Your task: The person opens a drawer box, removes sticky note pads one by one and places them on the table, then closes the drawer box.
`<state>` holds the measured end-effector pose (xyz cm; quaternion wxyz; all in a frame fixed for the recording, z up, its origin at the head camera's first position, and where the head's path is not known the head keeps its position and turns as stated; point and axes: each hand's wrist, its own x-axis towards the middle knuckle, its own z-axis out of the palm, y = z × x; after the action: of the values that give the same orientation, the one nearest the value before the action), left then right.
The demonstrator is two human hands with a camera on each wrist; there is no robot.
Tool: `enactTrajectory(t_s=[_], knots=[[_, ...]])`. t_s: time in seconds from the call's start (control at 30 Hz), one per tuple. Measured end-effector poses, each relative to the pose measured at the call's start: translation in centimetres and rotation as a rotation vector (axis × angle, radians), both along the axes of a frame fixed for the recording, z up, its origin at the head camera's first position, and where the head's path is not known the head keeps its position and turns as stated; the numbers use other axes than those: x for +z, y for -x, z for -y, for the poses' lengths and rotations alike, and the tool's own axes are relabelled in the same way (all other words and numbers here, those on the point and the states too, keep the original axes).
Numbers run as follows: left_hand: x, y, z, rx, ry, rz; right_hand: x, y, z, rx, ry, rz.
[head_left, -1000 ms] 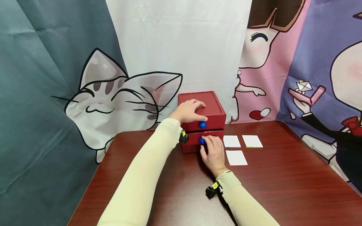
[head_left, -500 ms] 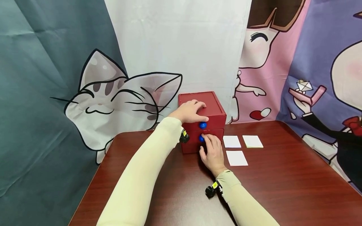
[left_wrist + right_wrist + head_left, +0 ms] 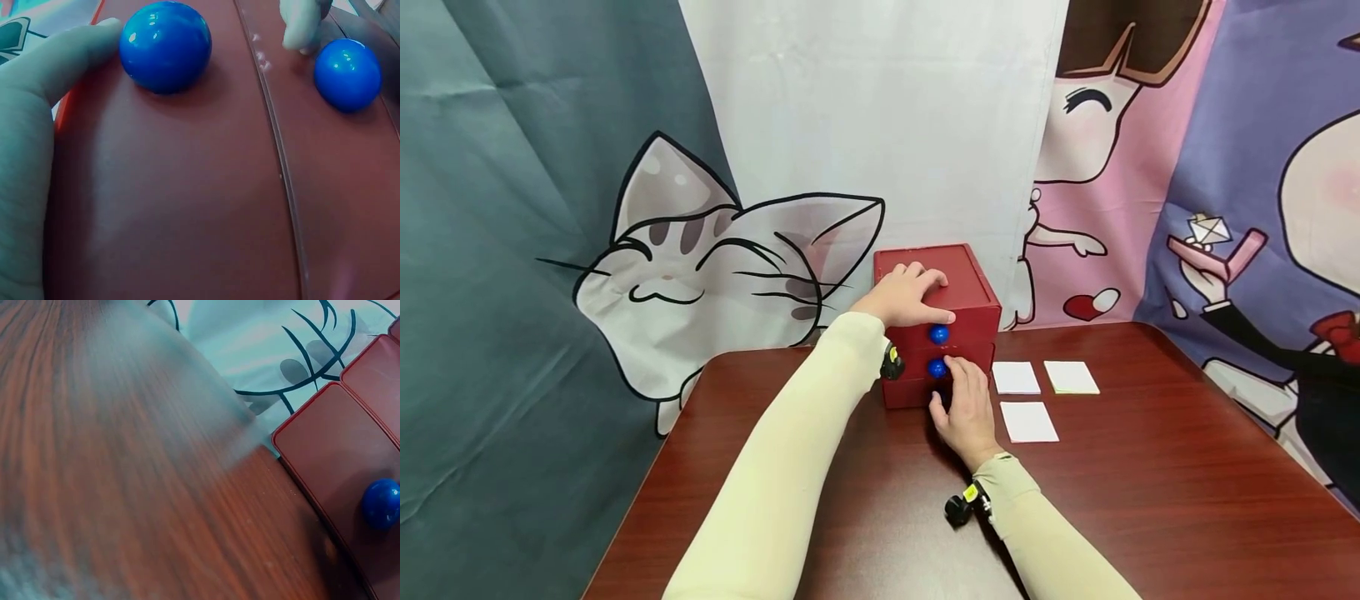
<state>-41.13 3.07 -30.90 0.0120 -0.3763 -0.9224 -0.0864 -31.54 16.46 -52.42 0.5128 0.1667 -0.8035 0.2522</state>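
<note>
A red box with two stacked drawers point(image 3: 966, 325) stands toward the back of the table. Each drawer front has a round blue knob, an upper knob point(image 3: 939, 334) and a lower knob point(image 3: 937, 367). My left hand point(image 3: 904, 297) rests on the box top, fingers spread, its thumb by the front edge above the upper knob. My right hand point(image 3: 967, 412) is at the lower drawer front, fingers just right of the lower knob. In the left wrist view, right fingers point(image 3: 302, 25) show beside that knob with a small gap. Both drawers look pushed in.
Three white square paper pads, a left pad point(image 3: 1017, 377), a right pad point(image 3: 1071, 377) and a front pad point(image 3: 1029, 422), lie right of the box on the dark wooden table point(image 3: 1165, 467). A printed cartoon curtain point(image 3: 880, 108) hangs behind the table.
The lower drawer has slid in and the dark gap above it has closed. My right fingers have come off the lower knob, a little to the right. My left hand has stayed on top.
</note>
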Motion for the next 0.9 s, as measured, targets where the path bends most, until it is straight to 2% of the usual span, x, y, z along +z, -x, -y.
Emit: enactTrajectory(t_s=[0.07,0.17,0.3,0.47,0.73,0.9], knots=[[-0.2,0.1,-0.1,0.002,-0.003,-0.005,-0.1,-0.1,0.0,-0.02,0.023,-0.007],[-0.4,0.2,-0.2,0.01,-0.007,-0.006,-0.2,-0.3,-0.1,-0.049,0.037,0.032],[-0.6,0.2,-0.2,0.018,-0.018,-0.004,-0.1,-0.7,-0.2,-0.082,0.001,0.122],[-0.6,-0.1,-0.1,0.025,-0.036,-0.001,-0.2,-1.1,-0.1,-0.124,-0.044,0.195],[-0.6,-0.6,0.1,0.015,-0.044,0.014,-1.1,-1.2,0.3,-0.069,-0.061,0.32],[-0.1,-0.6,0.1,0.021,-0.064,0.002,-0.9,-0.5,0.4,-0.057,-0.059,0.343]])
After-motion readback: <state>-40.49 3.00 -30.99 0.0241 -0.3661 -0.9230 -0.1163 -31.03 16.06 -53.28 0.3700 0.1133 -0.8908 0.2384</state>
